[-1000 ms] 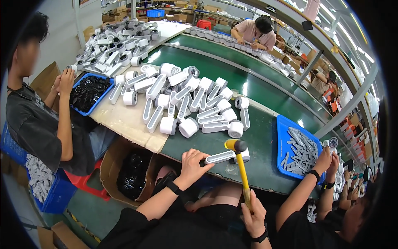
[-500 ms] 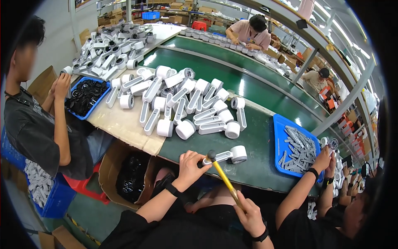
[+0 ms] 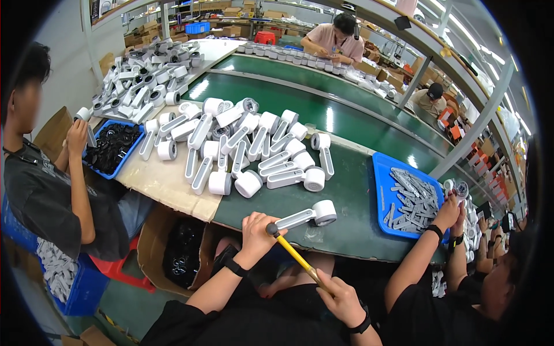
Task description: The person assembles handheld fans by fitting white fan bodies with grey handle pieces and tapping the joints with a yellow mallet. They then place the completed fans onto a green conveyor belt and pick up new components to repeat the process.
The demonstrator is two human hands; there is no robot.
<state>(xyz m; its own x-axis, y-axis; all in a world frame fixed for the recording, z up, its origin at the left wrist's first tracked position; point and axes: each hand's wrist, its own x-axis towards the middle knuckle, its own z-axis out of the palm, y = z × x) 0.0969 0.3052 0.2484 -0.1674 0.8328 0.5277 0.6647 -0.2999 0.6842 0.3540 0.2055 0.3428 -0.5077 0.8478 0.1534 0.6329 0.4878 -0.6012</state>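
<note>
A white device (image 3: 298, 219) with a long grey-edged handle and a drum-shaped head lies at the table's near edge, its head pointing right. Fingers of my left hand (image 3: 258, 235) are closed round the handle's left end, which they hide. My right hand (image 3: 341, 299) grips the lower end of a hammer (image 3: 295, 254) with a yellow shaft. Its small dark head is just beside my left fingers, over the handle end; whether it touches cannot be made out. Beyond lies a heap of similar white devices (image 3: 248, 144).
On the right stands a blue tray (image 3: 382, 199) of grey strips, beside a co-worker's hands (image 3: 450, 216). At left, another person (image 3: 63, 173) works by a blue bin (image 3: 124, 164) of black parts. A cardboard box (image 3: 147, 254) stands below the table edge. A green conveyor (image 3: 277, 95) runs behind.
The hammer head has come down and left towards my left hand. More of the device's handle shows now, and its head has shifted slightly left. The whole view has moved a little.
</note>
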